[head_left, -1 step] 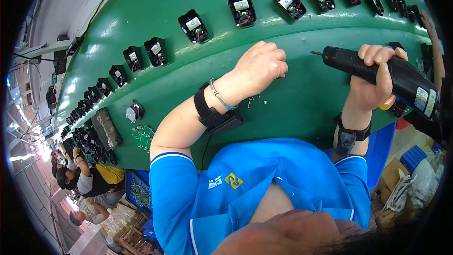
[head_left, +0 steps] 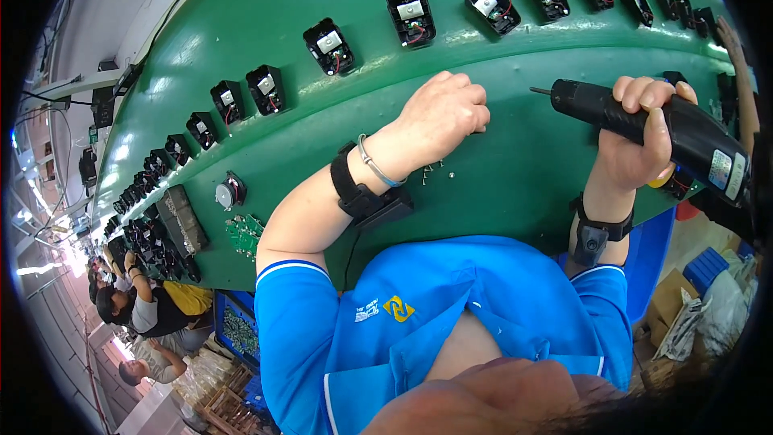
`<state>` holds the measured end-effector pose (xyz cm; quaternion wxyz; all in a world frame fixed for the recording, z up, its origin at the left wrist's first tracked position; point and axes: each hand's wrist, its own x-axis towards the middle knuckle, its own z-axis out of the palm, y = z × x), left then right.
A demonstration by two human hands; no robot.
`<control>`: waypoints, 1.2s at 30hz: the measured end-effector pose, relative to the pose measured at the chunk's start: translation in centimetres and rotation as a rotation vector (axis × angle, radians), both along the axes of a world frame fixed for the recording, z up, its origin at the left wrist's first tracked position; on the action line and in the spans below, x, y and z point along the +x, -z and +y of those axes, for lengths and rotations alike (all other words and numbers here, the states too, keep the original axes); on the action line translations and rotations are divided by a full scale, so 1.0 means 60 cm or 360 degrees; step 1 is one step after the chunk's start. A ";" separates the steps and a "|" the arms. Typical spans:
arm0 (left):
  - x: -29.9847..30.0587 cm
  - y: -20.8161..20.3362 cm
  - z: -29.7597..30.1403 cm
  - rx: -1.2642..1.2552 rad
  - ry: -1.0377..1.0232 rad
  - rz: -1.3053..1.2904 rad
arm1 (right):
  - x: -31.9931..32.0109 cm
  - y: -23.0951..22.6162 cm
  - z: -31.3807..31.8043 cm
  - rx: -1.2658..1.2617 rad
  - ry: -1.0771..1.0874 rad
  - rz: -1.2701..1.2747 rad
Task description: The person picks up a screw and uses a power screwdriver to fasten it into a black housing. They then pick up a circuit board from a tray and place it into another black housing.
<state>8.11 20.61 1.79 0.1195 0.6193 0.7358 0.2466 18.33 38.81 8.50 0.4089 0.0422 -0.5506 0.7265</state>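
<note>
My right hand (head_left: pixel 636 133) is wrapped round a black electric screwdriver (head_left: pixel 592 103), its thin bit pointing left above the green table (head_left: pixel 499 185). Left of the bit, my left hand (head_left: pixel 447 117) is closed, its fingers curled under. A small dark bit shows beneath its fingertips, too small to name. Several small screws (head_left: pixel 428 173) lie on the table just below that hand. Beyond both hands, black housings (head_left: pixel 411 16) with a silver plate and red wires inside stand in a curved row, apart from my hands.
On the left lie a round speaker-like part (head_left: pixel 229 191), green circuit boards (head_left: pixel 244 232), a grey block (head_left: pixel 182 219) and piled black parts (head_left: pixel 149 242). Co-workers (head_left: pixel 149 302) sit beyond the table's left end. Another person's arm (head_left: pixel 742 72) reaches in at far right. A blue bin (head_left: pixel 651 262) stands below right.
</note>
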 end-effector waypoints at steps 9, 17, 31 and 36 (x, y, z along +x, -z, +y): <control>0.012 -0.053 0.054 0.0355 -0.0883 -0.1647 | 0.012 -0.063 0.027 -0.0350 -0.0028 0.0274; 0.019 -0.052 0.061 0.0688 -0.0743 -0.1310 | 0.012 -0.072 0.015 -0.0370 -0.0202 0.0294; 0.031 -0.044 0.049 0.0756 -0.0456 -0.3480 | 0.018 -0.081 0.019 -0.0406 -0.0255 0.0424; 0.038 -0.043 0.056 0.0767 -0.0376 -0.3511 | 0.018 -0.080 0.019 -0.0384 -0.0235 0.0415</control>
